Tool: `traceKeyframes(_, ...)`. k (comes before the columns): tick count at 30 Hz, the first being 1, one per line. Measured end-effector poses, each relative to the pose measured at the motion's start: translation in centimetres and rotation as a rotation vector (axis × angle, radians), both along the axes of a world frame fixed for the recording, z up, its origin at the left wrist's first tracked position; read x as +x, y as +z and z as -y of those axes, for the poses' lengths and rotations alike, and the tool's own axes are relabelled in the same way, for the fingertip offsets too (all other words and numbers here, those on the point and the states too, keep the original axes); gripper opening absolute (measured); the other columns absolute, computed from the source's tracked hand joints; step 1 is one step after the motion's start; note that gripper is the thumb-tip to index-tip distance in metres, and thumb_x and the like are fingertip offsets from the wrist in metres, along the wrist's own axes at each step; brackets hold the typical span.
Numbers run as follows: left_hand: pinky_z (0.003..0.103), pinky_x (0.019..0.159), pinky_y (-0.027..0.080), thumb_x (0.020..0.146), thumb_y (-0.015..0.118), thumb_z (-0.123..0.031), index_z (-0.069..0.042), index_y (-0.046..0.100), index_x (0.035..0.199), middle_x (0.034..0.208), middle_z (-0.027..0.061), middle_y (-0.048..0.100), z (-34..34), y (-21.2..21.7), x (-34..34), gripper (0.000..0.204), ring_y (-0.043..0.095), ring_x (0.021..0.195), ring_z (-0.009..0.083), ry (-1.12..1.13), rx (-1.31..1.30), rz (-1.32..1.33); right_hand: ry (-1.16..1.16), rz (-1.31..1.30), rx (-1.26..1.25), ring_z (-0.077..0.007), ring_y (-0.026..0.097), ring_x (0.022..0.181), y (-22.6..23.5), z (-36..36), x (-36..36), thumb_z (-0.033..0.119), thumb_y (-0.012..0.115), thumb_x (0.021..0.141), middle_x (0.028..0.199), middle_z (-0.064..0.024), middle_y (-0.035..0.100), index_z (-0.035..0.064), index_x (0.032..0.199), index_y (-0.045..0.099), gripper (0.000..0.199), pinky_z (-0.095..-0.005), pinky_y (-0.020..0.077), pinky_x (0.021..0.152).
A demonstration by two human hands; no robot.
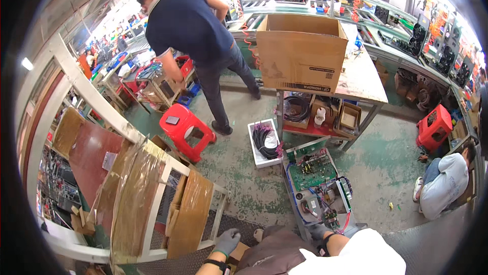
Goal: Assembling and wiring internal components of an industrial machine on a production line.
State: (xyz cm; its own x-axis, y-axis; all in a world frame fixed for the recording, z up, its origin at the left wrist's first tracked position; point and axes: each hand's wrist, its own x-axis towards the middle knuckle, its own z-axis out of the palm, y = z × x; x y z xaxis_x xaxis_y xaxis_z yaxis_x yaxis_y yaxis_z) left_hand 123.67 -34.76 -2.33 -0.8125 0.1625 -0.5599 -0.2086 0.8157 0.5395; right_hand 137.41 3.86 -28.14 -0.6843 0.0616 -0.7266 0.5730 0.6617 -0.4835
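My left hand, in a grey glove, is held low in front of me with its fingers curled in. Nothing shows in it, and a small cardboard box is just below. At the near end of an opened electronic unit is my gloved right hand, touching or right beside its edge; its fingers are mostly hidden. The unit's casing holds a green circuit board, metal parts and loose wiring. Red wires hang near its close right corner.
A workbench bears a large cardboard box. A white tray of black cables stands beside the unit. Red stools sit left and right. One person bends at left; another crouches at right. A white frame lines the left.
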Motion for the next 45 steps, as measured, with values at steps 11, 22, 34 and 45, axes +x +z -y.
traceKeyframes(11,0.042,0.092,0.042,0.083,0.047,-0.045,-0.006,0.059,0.114,0.114,0.0191,0.059,1.9,-13.7,-15.5,0.051,0.054,0.108,0.0356,-0.611,-0.194,0.277,0.076,0.390,0.141,-0.0303,0.061,0.095,14.6,-5.5,-10.2,0.037,0.054,0.085,0.104,-0.0152,0.063,0.0140,0.115,0.058,0.038,-0.0399,0.0472,0.081)
traceKeyframes(22,0.037,0.087,0.046,0.082,0.052,-0.040,-0.005,0.062,0.111,0.108,0.0178,0.063,-2.7,-9.2,-38.3,0.046,0.060,0.101,0.0311,-0.042,0.016,0.185,1.018,-0.471,0.282,-0.0339,0.064,0.084,9.1,-5.2,-52.3,0.024,0.055,0.077,0.089,-0.0213,0.065,0.0073,0.086,0.069,0.023,-0.0393,0.0499,0.071)
traceKeyframes(34,0.036,0.086,0.046,0.082,0.052,-0.036,-0.003,0.061,0.113,0.105,0.0188,0.062,6.9,-15.0,-51.9,0.046,0.061,0.096,0.0283,0.169,-0.032,0.037,0.711,-0.031,-0.068,-0.0194,0.060,0.068,20.9,8.2,-77.9,0.044,0.057,0.084,0.076,-0.0086,0.064,0.0019,0.087,0.065,0.043,-0.0341,0.0466,0.064)
traceKeyframes(45,0.042,0.093,0.043,0.085,0.048,-0.024,-0.006,0.057,0.119,0.116,0.0180,0.058,12.2,-16.1,-75.9,0.039,0.055,0.107,0.0349,-0.092,-0.018,-0.389,0.145,0.040,-0.019,-0.0181,0.063,0.080,22.2,8.8,-102.4,0.030,0.058,0.080,0.093,-0.0107,0.066,0.0053,0.109,0.061,0.038,-0.0318,0.0496,0.075)
